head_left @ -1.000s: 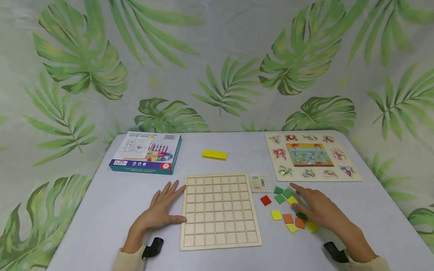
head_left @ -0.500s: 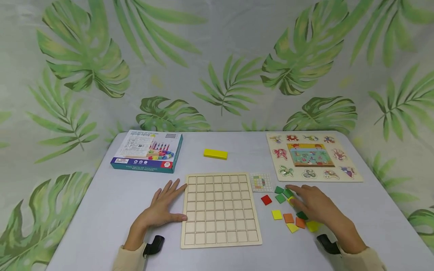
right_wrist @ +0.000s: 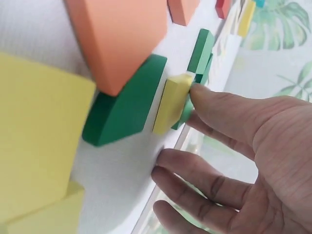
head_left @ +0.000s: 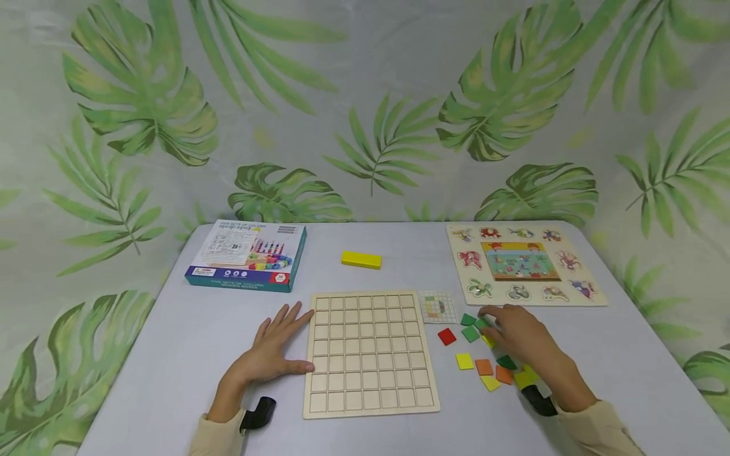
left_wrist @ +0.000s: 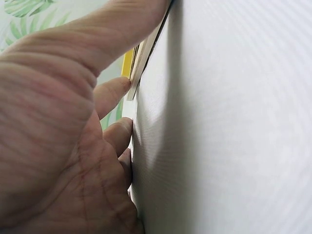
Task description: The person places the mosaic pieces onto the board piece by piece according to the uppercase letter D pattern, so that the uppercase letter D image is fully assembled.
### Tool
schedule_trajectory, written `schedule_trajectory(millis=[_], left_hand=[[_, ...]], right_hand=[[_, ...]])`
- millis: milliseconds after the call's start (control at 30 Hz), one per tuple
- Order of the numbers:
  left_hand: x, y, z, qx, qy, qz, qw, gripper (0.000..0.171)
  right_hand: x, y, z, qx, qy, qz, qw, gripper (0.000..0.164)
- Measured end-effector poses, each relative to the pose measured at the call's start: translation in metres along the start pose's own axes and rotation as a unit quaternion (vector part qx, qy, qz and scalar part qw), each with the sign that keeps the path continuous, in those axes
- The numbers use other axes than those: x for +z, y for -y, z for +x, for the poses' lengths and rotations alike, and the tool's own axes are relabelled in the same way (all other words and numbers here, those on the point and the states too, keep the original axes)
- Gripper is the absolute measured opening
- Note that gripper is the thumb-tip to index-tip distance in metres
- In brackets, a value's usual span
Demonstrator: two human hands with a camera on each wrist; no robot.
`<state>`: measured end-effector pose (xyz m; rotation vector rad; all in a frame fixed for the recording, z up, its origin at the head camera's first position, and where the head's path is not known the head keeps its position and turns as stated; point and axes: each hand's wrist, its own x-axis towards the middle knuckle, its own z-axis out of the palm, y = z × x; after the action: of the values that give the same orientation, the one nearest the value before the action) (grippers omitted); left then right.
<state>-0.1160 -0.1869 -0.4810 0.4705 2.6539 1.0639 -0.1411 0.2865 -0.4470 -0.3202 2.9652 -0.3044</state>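
Note:
In the head view, my left hand (head_left: 268, 358) lies at the left edge of a wooden grid board (head_left: 371, 354), fingers spread, with the index finger and thumb touching the edge. In the left wrist view its fingertips (left_wrist: 124, 87) meet the board's side. My right hand (head_left: 525, 332) is over the loose tiles, and its thumb and index finger pinch a green square tile (head_left: 481, 323). Beside that tile lie a yellow tile (right_wrist: 173, 102) and a dark green curved tile (right_wrist: 131, 107). More green tiles, a red tile (head_left: 447, 336) and orange tiles (head_left: 484, 367) lie around.
A small pattern card (head_left: 438, 308) lies at the board's right edge. Farther back are a yellow box (head_left: 361, 260), a boxed bead set (head_left: 245, 256) on the left and a sea-animal puzzle board (head_left: 525, 263) on the right. Yellow tiles (head_left: 464, 361) lie nearer the front.
My right hand has moved left among the tiles, and its thumb and index finger have closed on the green square tile. The left hand stays at the board's edge.

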Motion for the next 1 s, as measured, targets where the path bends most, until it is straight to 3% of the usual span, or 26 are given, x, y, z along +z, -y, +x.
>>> schedule_trajectory(millis=[200, 533, 700, 1000], left_hand=[[-0.001, 0.002, 0.000, 0.001, -0.003, 0.002, 1.0000, 0.102], [-0.001, -0.001, 0.000, -0.001, 0.001, -0.005, 1.0000, 0.103], [0.000, -0.002, 0.000, -0.005, 0.000, -0.004, 1.0000, 0.103], [-0.001, -0.001, 0.000, -0.006, 0.001, -0.003, 1.0000, 0.103]], right_hand=[[0.002, 0.003, 0.001, 0.015, -0.010, 0.002, 1.000, 0.032], [0.000, -0.006, -0.003, 0.025, -0.010, 0.064, 0.998, 0.024], [-0.003, -0.010, -0.002, 0.010, -0.015, 0.085, 0.996, 0.020], [-0.015, -0.001, 0.002, -0.040, -0.068, 0.073, 0.994, 0.016]])
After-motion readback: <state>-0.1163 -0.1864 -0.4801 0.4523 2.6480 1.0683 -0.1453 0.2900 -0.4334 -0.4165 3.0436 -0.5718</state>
